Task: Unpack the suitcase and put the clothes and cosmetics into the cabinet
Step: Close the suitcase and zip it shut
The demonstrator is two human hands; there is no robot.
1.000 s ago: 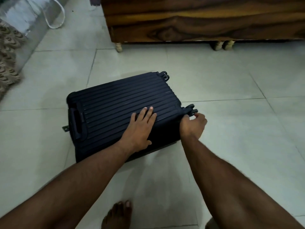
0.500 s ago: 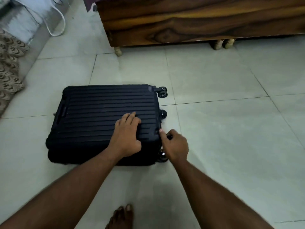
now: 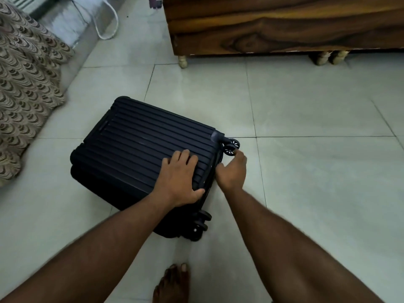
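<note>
1. Since half a second ago, the black suitcase has swung round on the tiled floor; its wheeled end now points toward the lower right.
2. It lies flat and closed, ribbed shell up, between the patterned fabric and the wooden furniture.
3. On the shell near the wheeled end rests the left hand, fingers fairly straight and thumb spread along the edge.
4. At the wheeled edge, the right hand has its fingers curled; whether they pinch anything I cannot tell.
5. One wheel sits just beyond its fingertips.
6. A bare foot stands on the tiles below.
</note>
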